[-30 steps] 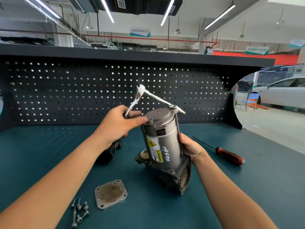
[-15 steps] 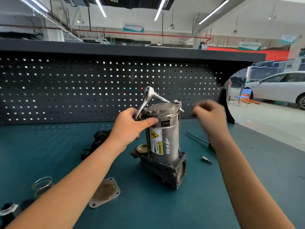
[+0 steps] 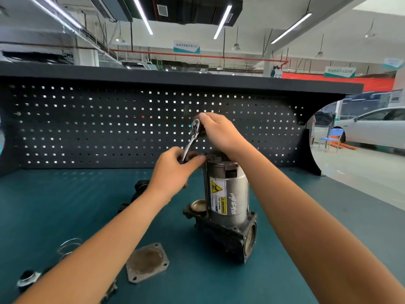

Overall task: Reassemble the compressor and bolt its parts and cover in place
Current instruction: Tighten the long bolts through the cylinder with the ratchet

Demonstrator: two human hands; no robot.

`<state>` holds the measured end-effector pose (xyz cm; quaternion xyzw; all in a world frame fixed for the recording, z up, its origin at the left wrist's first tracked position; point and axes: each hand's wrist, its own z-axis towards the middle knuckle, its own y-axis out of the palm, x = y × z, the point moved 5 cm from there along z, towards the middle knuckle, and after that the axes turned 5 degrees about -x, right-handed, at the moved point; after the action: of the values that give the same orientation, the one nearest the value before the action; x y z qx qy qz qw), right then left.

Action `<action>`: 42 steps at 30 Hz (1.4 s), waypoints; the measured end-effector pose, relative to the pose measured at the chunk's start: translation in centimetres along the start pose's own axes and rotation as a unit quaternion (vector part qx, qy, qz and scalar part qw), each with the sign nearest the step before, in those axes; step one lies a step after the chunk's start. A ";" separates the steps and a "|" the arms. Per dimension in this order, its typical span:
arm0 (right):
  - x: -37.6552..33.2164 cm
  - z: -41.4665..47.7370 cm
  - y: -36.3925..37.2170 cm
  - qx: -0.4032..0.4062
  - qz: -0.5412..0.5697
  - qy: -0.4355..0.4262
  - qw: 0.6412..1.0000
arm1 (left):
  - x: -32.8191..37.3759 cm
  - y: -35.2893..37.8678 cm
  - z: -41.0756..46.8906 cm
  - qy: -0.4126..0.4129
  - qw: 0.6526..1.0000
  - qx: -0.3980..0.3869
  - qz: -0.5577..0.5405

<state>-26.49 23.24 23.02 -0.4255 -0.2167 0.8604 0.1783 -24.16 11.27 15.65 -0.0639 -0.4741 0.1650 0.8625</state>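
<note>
Both hands (image 3: 175,170) (image 3: 219,132) on ratchet (image 3: 194,133); compressor (image 3: 228,194) upright

A car workshop. A dark pegboard (image 3: 109,128) backs the teal worktop (image 3: 65,205). In front of the pegboard are a ratchet (image 3: 192,137), a compressor (image 3: 228,194) and a loose plate (image 3: 147,262). Above it, strip lights (image 3: 142,16) and a duct (image 3: 192,9) hang from a high ceiling. To its right, a white car (image 3: 377,128) stands on a bare floor (image 3: 361,172).

The ratchet (image 3: 191,140) is glossy chrome, the compressor (image 3: 237,185) dull grey metal.
</note>
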 end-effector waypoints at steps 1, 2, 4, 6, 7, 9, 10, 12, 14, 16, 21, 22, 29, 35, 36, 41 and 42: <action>0.0 0.0 0.1 -0.016 0.008 0.004 1.000 | 0.4 -0.8 0.1 0.023 0.998 0.019 0.053; 0.0 -0.1 0.2 -0.030 0.014 0.009 0.999 | 0.8 -1.5 0.2 0.048 0.992 0.037 0.106; 0.0 -0.3 0.4 -0.047 0.019 0.025 0.998 | 1.6 -2.5 0.2 0.097 0.976 0.062 0.183; 0.2 -0.3 0.1 -0.039 0.037 0.029 0.998 | 2.4 -2.9 0.1 0.140 0.961 0.076 0.227; 0.1 -0.3 0.0 -0.029 0.048 0.025 0.998 | 2.8 -2.9 0.0 0.160 0.952 0.079 0.250; 0.1 -0.3 -0.3 -0.016 0.053 0.012 0.998 | 3.4 -2.7 -0.2 0.188 0.932 0.081 0.299; 0.1 -0.3 -0.3 -0.016 0.048 0.008 0.999 | 3.5 -2.5 -0.3 0.198 0.923 0.073 0.321; 0.3 -0.3 -0.3 -0.022 0.045 0.010 0.999 | 3.7 -1.9 -0.4 0.210 0.912 0.052 0.349; 0.3 -0.4 -0.3 -0.028 0.039 0.012 0.999 | 3.4 -1.5 -0.4 0.216 0.912 0.027 0.347; 0.3 -0.4 -0.3 -0.032 0.028 0.010 0.999 | 3.2 -1.1 -0.4 0.226 0.908 -0.003 0.352; 0.3 -0.5 -0.4 -0.033 0.064 0.008 0.997 | 3.7 -1.3 -0.1 0.248 0.902 -0.005 0.353; 0.3 -0.5 -0.5 -0.032 0.074 0.005 0.997 | 3.8 -1.3 -0.1 0.253 0.900 0.002 0.354; 0.6 -0.5 -0.8 -0.022 0.122 0.005 0.992 | 3.8 -1.4 0.0 0.257 0.886 0.031 0.384; 0.6 -0.5 -0.8 -0.023 0.117 0.005 0.993 | 4.1 -1.4 -0.3 0.275 0.883 0.014 0.381; 0.6 -0.5 -0.9 -0.020 0.123 0.003 0.992 | 4.2 -1.5 -0.3 0.280 0.882 0.019 0.378; 1.0 -0.2 -1.1 -0.008 0.141 0.004 0.990 | 4.6 -1.1 -0.6 0.303 0.848 0.022 0.433; 1.1 -0.2 -1.0 -0.007 0.143 0.006 0.990 | 4.5 -1.0 -0.6 0.306 0.839 0.020 0.449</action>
<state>-26.82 24.68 22.77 -0.4588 -0.1588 0.8727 0.0517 -21.16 11.93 19.19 -0.3001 -0.1017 0.5157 0.7960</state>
